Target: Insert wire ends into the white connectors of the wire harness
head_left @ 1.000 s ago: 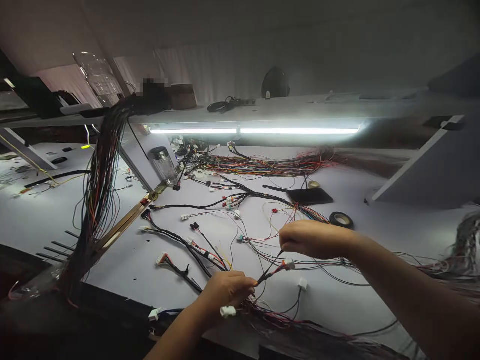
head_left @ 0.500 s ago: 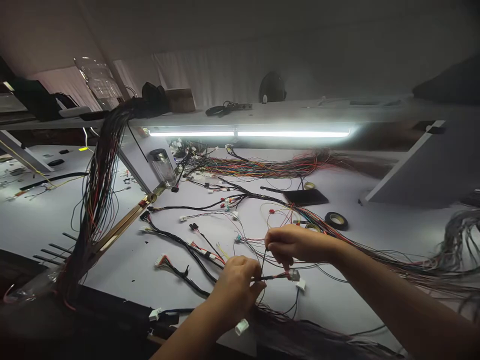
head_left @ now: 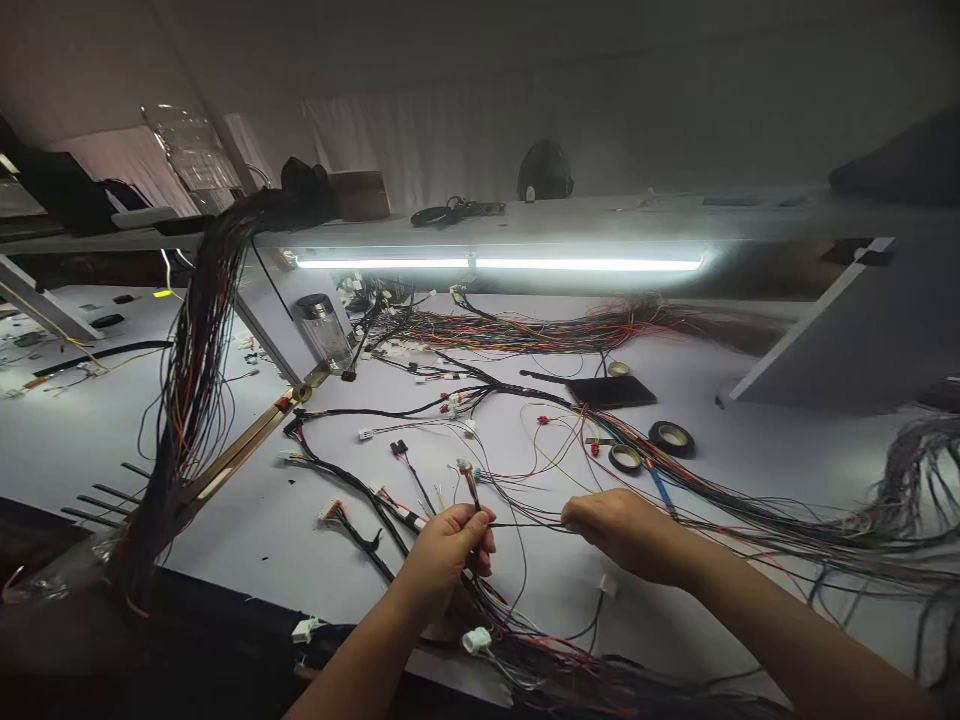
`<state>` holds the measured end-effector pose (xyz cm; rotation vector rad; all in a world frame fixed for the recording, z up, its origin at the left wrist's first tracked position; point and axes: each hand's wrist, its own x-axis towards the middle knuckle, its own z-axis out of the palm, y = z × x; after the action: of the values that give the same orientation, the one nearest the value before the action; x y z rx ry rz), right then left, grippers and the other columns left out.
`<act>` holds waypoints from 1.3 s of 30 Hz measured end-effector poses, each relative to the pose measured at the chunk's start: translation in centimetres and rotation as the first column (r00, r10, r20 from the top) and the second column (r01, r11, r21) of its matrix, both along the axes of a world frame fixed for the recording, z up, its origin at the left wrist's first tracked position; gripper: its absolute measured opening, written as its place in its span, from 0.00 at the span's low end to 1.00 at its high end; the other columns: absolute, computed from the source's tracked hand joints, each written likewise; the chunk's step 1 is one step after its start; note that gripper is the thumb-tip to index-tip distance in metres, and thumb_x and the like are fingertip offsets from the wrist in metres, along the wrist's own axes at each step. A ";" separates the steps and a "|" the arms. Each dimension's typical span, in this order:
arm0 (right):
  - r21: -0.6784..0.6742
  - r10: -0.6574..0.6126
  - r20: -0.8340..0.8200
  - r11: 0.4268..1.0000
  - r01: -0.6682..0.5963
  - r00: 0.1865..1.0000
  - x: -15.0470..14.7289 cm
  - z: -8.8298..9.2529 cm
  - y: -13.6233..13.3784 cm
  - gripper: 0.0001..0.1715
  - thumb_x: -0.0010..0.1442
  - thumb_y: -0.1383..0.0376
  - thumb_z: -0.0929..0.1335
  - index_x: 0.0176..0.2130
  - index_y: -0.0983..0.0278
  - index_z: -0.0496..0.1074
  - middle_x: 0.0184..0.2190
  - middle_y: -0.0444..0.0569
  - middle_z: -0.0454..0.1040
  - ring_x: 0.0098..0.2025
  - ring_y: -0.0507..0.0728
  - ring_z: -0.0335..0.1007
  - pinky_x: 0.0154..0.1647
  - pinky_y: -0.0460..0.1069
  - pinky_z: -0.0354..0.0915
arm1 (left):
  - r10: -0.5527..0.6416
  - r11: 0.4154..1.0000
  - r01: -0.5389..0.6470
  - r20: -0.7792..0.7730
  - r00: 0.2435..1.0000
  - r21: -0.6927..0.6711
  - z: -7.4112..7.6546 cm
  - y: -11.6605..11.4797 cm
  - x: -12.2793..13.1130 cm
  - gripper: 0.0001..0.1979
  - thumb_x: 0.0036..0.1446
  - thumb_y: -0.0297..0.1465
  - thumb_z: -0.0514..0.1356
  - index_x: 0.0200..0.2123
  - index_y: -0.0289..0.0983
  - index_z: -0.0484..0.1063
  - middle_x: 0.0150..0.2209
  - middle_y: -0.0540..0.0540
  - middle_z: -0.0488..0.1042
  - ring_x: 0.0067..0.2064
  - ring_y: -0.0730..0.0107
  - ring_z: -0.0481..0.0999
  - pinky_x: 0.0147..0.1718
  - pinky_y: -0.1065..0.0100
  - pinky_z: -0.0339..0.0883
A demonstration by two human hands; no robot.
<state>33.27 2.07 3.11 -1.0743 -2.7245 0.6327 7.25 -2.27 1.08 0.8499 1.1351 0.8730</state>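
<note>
My left hand (head_left: 454,545) is closed around a wire bundle (head_left: 472,490), whose small pale connector (head_left: 463,466) points up and away from me. From that grip a thin black strand (head_left: 529,525) runs taut to the right. My right hand (head_left: 619,530) pinches its other end; whether it is tape or wire I cannot tell. Loose wires spill below my left hand toward the table's near edge, beside a white connector (head_left: 477,640). Left of my hand lies a black-wrapped harness branch (head_left: 360,535) ending in an orange-and-white connector (head_left: 330,510).
Two black tape rolls (head_left: 671,438) (head_left: 625,458) and a blue tool (head_left: 660,490) lie beyond my right hand. A dark flat object (head_left: 611,393) and a glass jar (head_left: 322,335) stand farther back. Wire bundles (head_left: 510,330) stretch under the lit shelf; another bundle (head_left: 202,370) hangs at left.
The bundle's connector end has swung from pointing right to pointing away from me. My right hand has moved right and slightly down, drawing the black strand out level.
</note>
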 end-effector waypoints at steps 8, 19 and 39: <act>0.141 0.033 0.019 0.989 -0.035 0.999 0.7 4.1 -2.9 0.11 0.65 0.71 0.59 0.33 0.61 0.66 0.23 0.43 0.66 0.23 0.52 0.56 0.25 0.49 0.45 | -0.035 0.993 0.042 0.072 0.997 -0.109 -0.7 0.8 0.4 0.17 0.47 0.42 0.67 0.28 0.34 0.69 0.18 0.56 0.62 0.18 0.81 0.54 0.18 0.74 0.45; -0.663 -0.789 -0.614 0.503 -0.555 0.018 -9.2 -1.5 -3.4 0.13 0.69 0.61 0.61 0.32 0.61 0.64 0.27 0.40 0.65 0.31 0.50 0.62 0.46 0.51 0.61 | 0.012 0.973 0.072 0.358 0.934 -0.220 -0.4 0.7 0.7 0.15 0.50 0.39 0.66 0.34 0.33 0.74 0.23 0.50 0.69 0.25 0.75 0.67 0.31 0.69 0.65; -0.758 -0.777 -0.629 0.615 -0.219 -0.002 -11.7 0.1 -2.6 0.18 0.59 0.54 0.70 0.30 0.62 0.63 0.19 0.35 0.52 0.20 0.46 0.43 0.20 0.44 0.45 | -0.026 1.000 0.026 0.090 0.996 0.002 -1.8 -0.8 2.1 0.25 0.49 0.55 0.59 0.30 0.39 0.62 0.09 0.62 0.56 0.11 0.82 0.46 0.12 0.76 0.38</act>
<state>21.53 -0.56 3.19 -0.7327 -0.7856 1.6139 9.34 -3.04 -0.67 0.8164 1.0436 0.8819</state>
